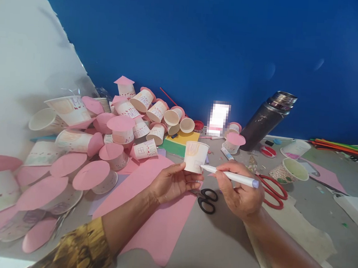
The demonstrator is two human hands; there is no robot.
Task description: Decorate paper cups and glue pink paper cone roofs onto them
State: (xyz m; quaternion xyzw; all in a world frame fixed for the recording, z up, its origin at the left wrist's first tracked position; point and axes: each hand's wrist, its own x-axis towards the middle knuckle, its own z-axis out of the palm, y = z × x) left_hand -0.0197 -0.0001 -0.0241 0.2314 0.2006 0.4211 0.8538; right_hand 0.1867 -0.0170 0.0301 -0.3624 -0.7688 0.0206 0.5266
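A white paper cup [192, 157] with an orange coloured patch stands upright in my left hand [172, 184], whose fingers and thumb close on its lower part. My right hand [239, 190] grips a white marker pen [234, 176] with a pale purple end. The pen's tip meets the cup's lower right side, where faint lines show. Beneath my left hand lies a large pink paper sheet [148, 214]. Black-handled scissors [207, 200] lie between my two hands, their blades partly hidden. Red-handled scissors [275, 193] rest just beyond my right hand.
Many decorated cups with pink paper tops [120, 128] crowd the left side. A dark flask [266, 122] leans at the back right. Nearby are a patterned cup [289, 170], a blurred bright screen [219, 118], coloured sticks [345, 147] and a white power strip [354, 212]. A blue wall [189, 40] rises behind.
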